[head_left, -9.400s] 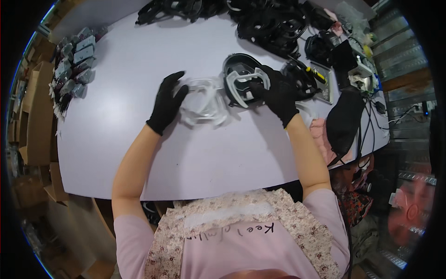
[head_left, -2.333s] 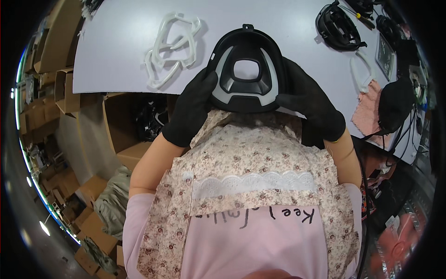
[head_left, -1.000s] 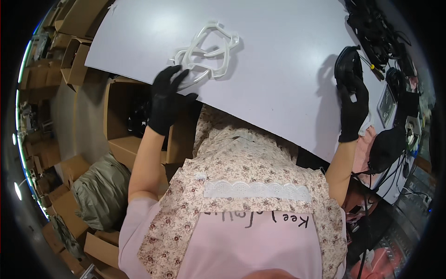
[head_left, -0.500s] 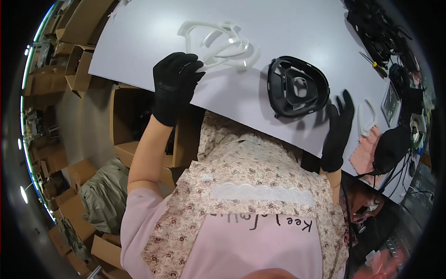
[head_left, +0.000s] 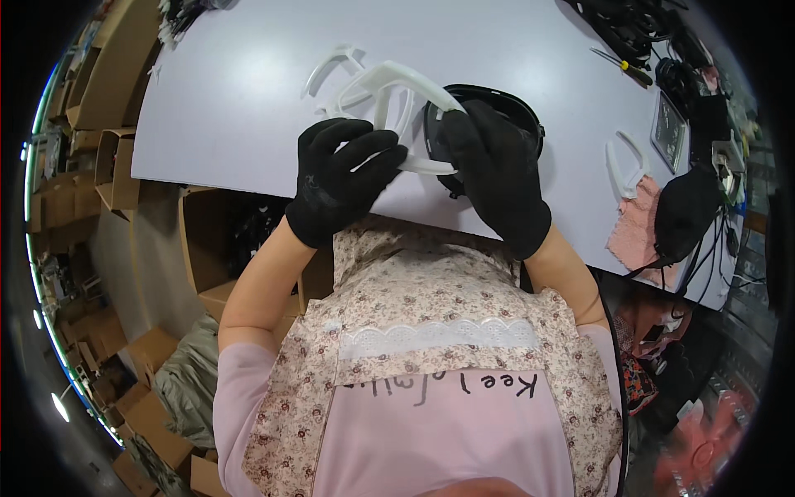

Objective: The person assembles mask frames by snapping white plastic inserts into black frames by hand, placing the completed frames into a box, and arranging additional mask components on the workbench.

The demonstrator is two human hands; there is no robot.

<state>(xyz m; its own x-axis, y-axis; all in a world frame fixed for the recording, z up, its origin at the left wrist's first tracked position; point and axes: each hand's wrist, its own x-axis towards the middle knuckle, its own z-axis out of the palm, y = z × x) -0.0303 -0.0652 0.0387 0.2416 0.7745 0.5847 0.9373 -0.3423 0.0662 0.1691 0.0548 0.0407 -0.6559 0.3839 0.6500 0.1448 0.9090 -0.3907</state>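
A curved white plastic frame [head_left: 406,76] is raised above the near part of the table, held between both hands. My right hand [head_left: 501,174], in a black glove, is closed on the frame's right end. My left hand [head_left: 338,178], gloved the same way, has its fingers curled and pinches the frame's lower left part. A black oval plastic housing [head_left: 530,112] lies on the table behind my right hand, which hides much of it. Farther back rests another white curved piece [head_left: 333,68]; other white pieces overlap behind the held one.
The pale table [head_left: 248,91] carries a yellow-handled screwdriver [head_left: 627,68], a white curved part [head_left: 628,166], a pink cloth [head_left: 636,222], a black fabric item [head_left: 687,211] and a small flat device [head_left: 669,130] on the right. Cardboard boxes [head_left: 120,170] stand left of the table.
My left hand has lifted the white frame off the pile toward me. My right hand has moved left from beside the housing and taken the frame's right end.
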